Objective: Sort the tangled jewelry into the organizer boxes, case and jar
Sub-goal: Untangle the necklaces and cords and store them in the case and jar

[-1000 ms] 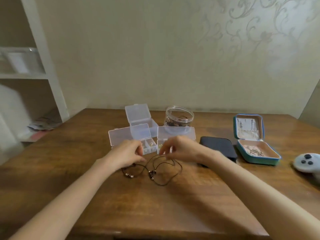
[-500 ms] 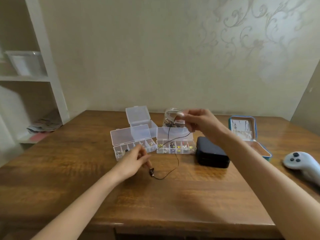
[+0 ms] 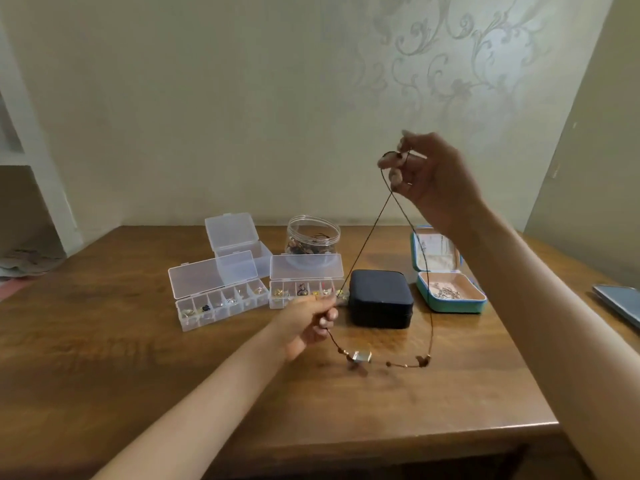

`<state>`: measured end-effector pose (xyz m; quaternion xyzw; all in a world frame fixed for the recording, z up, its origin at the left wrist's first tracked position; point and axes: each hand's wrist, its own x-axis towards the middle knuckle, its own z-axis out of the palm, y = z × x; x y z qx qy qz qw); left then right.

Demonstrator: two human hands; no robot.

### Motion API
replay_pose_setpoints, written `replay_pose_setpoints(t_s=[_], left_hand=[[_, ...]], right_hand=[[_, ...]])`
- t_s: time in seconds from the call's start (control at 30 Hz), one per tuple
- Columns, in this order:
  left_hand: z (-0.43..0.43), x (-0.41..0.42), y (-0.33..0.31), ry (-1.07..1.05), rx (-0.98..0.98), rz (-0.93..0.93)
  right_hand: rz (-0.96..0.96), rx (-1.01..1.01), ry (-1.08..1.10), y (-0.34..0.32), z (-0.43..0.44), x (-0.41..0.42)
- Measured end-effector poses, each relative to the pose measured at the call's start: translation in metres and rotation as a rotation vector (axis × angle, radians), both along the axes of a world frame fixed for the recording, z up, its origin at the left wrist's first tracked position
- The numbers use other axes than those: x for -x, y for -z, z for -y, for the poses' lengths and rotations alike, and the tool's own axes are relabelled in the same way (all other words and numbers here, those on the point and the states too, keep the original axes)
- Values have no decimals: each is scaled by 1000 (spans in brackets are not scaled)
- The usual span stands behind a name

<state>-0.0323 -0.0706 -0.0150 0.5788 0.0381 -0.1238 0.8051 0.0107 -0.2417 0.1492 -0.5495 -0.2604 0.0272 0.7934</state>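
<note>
The right hand [image 3: 429, 171] is raised high above the worktop [image 3: 138, 358], its fingertips pinching the top of a thin dark necklace [image 3: 362, 357]. The cord hangs in a long loop. The left hand [image 3: 304, 320], lower and at about 8 o'clock from the right, pinches one strand between thumb and fingers. The beaded bottom of the loop hangs at 6 o'clock from a closed black case [image 3: 379, 299]; whether it touches the wood I cannot tell. Open clear organizer boxes [image 3: 221, 299] lie at 9 o'clock from that case, a clear jar [image 3: 313, 237] at 11 o'clock, and an open teal case [image 3: 450, 292] at 3 o'clock.
</note>
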Motion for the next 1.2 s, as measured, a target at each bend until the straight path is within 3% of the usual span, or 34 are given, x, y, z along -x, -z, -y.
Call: replay_pose_setpoints(t_s=[0.17,0.33,0.47,0.6,0.73,0.87,0.93,1.1,1.2], left_hand=[[17,-4,8,-6,-458,142],[31,-10,13,-47,-675,334],[25,-13,25,-129,-740,451],[34,-13,2,-220,-628,667],[52,-15,-45,20,-373,769],[34,-19,-45,300,360,515],[15,-27,-31,323,599,408],[-20,-40,-6,0,597,216],[-25,-40,-17,-154,348,221]], right_hand=[[45,17,-2,-13,16,-2],[124,113,-7,-21,21,-3],[253,150,62,-35,24,-4],[351,243,67,-54,19,-2],[413,320,104,-66,4,0],[335,231,201,-70,6,-5],[289,173,215,-70,11,-6],[139,-7,40,-65,19,-4],[203,75,128,-60,21,-7]])
